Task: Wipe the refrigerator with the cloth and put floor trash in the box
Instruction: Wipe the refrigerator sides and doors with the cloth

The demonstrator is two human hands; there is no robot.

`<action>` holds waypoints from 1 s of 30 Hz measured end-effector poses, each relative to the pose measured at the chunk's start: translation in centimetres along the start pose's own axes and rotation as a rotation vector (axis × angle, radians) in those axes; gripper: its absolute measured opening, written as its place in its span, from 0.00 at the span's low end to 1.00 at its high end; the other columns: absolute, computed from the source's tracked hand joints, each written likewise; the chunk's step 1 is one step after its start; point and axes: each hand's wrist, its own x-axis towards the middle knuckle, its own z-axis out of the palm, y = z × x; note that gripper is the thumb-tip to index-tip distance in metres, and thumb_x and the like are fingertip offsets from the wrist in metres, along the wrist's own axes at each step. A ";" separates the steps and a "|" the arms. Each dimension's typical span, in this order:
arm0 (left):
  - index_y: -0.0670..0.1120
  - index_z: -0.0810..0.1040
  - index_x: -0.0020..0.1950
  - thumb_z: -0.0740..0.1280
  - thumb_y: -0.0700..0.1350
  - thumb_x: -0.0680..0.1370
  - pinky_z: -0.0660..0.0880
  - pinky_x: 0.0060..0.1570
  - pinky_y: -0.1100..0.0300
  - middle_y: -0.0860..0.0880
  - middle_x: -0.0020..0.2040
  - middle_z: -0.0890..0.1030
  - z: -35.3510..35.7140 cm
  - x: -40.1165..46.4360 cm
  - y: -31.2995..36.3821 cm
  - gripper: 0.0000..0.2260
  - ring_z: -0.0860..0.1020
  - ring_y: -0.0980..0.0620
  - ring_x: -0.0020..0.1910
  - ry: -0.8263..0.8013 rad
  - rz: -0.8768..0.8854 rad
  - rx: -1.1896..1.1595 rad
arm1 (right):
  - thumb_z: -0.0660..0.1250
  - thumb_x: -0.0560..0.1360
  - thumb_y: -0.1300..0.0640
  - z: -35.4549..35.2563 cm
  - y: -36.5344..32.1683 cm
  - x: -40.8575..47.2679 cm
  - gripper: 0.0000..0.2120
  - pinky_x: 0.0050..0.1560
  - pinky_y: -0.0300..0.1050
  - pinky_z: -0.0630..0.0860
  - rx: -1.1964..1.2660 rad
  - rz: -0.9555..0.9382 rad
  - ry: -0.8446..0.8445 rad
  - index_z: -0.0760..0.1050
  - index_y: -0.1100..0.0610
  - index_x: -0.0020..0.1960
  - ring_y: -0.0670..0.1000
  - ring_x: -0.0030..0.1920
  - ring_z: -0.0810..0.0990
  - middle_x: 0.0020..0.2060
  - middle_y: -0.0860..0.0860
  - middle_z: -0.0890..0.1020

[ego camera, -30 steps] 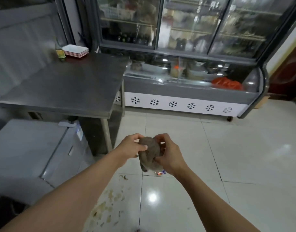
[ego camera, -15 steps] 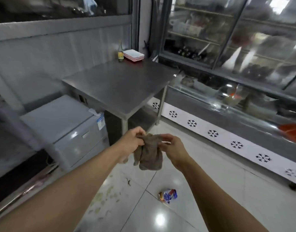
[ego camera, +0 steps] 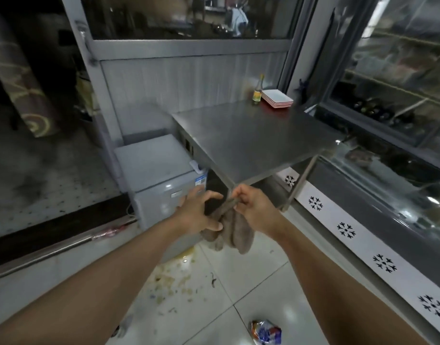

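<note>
Since the earlier frame, both hands have spread the brown cloth (ego camera: 235,232) slightly, and the view has swung left. It hangs in mid-air between them: left hand (ego camera: 197,215) pinches its lower fold, right hand (ego camera: 253,207) grips its twisted upper edge. Behind stands the small grey refrigerator (ego camera: 161,180), beside the steel table (ego camera: 251,138). A crumpled wrapper (ego camera: 265,331) lies on the tiled floor (ego camera: 258,290) below.

A brown cloth (ego camera: 235,230) hangs bunched and drooping in mid-air, its top edge stretched. Behind it stands a small grey refrigerator (ego camera: 161,180), door closed. A crumpled blue and orange wrapper (ego camera: 265,332) lies on the white tiled floor (ego camera: 276,290).
</note>
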 end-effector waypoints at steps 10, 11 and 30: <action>0.40 0.78 0.39 0.65 0.33 0.68 0.68 0.34 0.62 0.45 0.34 0.75 -5.4 5.2 -2.6 0.04 0.73 0.51 0.34 -0.061 -0.147 -0.288 | 0.59 0.79 0.60 1.2 -0.1 10.9 0.01 0.36 0.31 0.64 -0.228 -0.048 0.003 0.69 0.56 0.49 0.46 0.37 0.72 0.39 0.49 0.75; 0.39 0.77 0.36 0.65 0.35 0.66 0.65 0.32 0.62 0.45 0.32 0.73 -6.1 5.4 -2.8 0.02 0.71 0.51 0.32 -0.038 -0.168 -0.380 | 0.59 0.79 0.59 1.5 0.0 12.0 0.04 0.36 0.32 0.61 -0.231 -0.049 0.025 0.71 0.58 0.52 0.48 0.39 0.72 0.40 0.51 0.75; 0.47 0.63 0.67 0.66 0.31 0.74 0.74 0.40 0.54 0.40 0.62 0.69 -6.7 15.2 -12.4 0.25 0.73 0.45 0.49 0.527 -0.746 -1.013 | 0.70 0.71 0.62 6.6 5.1 29.3 0.10 0.53 0.36 0.73 -0.302 -0.088 -0.558 0.81 0.55 0.51 0.50 0.55 0.76 0.52 0.51 0.76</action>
